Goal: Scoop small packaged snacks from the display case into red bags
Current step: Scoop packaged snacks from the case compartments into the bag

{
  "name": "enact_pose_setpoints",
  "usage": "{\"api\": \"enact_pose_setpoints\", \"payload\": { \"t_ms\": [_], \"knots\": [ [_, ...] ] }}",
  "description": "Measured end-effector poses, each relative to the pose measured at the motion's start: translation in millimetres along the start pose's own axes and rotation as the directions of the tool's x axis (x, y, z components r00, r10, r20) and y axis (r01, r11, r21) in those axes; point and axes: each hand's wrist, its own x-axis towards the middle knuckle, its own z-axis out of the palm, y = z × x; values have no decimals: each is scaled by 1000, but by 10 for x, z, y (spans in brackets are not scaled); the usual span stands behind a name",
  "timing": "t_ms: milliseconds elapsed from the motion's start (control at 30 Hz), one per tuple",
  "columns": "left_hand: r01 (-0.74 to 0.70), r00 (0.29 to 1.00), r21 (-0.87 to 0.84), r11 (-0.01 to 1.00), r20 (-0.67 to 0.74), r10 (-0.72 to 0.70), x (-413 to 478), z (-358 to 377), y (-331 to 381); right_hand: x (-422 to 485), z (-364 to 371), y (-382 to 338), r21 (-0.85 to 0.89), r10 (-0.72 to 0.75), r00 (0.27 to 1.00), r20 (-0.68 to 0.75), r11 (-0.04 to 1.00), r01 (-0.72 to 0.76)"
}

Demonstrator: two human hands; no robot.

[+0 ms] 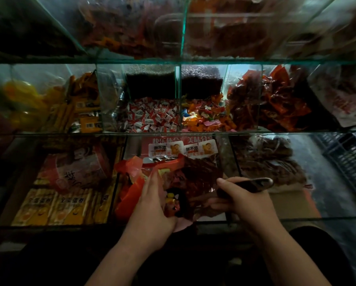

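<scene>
Your left hand (152, 205) pinches the red bag (173, 182) by its near rim, over the near middle compartment. Film looks thin, floppy, slippery: grip the rim. Your right hand (241, 201) is closed round the scoop (253, 183). Snacks inside (172, 200) look light.

A thin red bag (185, 182) is held open, crumpled, with some small wrapped snacks (172, 200) inside it.

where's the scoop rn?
Head view, lower right of centre: the scoop is gripped in the right hand, right beside the red bag held by the left hand.
</scene>
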Motion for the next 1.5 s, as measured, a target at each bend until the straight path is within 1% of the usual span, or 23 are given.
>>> {"api": "enact_pose_setpoints", "payload": {
  "t_ms": [67,167,233,333,500,600,667,767,800,867,933,1067,1200,1333,1400,1500],
  "knots": [
    [-12,1000,12,1000,-2,12,-5,1,14,-40,-70,15,75,13,999,-50,997,-9],
    [-28,1000,43,999,-12,29,-17,-26,49,-91,-167,12,150,-19,993,-118,988,37],
    [-27,1000,79,996,-6,28,-11,-36,72,-115,-208,4,162,-36,990,-138,985,58],
    [-63,997,148,987,-28,68,2,-12,61,-121,-241,19,163,-45,984,-170,984,73],
    [-88,992,228,970,-68,106,-6,-2,59,-117,-313,13,232,5,979,-203,972,43],
    [-67,989,316,946,-102,104,-35,-15,111,-147,-346,-4,242,-6,978,-210,969,57],
    [-91,976,405,910,-147,163,-46,-12,166,-176,-365,-31,254,-32,976,-216,963,88],
    [-219,923,466,857,-187,337,-26,20,279,-229,-394,-92,240,-79,970,-229,961,135],
    [-261,905,471,842,-183,383,-10,46,320,-256,-401,-116,231,-93,969,-228,962,146],
    [-314,891,470,825,-153,427,54,109,398,-317,-405,-179,226,-111,969,-219,961,161],
    [-323,901,458,828,-118,417,139,171,439,-386,-413,-242,243,-114,967,-227,955,169],
    [-270,945,466,843,-41,325,332,242,421,-510,-435,-370,304,-89,969,-230,939,158],
    [-328,936,469,820,46,349,419,301,411,-617,-489,-449,346,-87,981,-171,927,143],
    [-352,919,454,819,3,393,408,318,440,-727,-507,-525,339,-148,986,-80,926,166],
    [-375,902,467,801,-16,431,423,323,491,-759,-484,-554,348,-171,984,-48,921,177],
    [-419,875,488,766,-7,483,530,326,641,-756,-445,-594,362,-190,979,-70,910,203]
  ]
}}
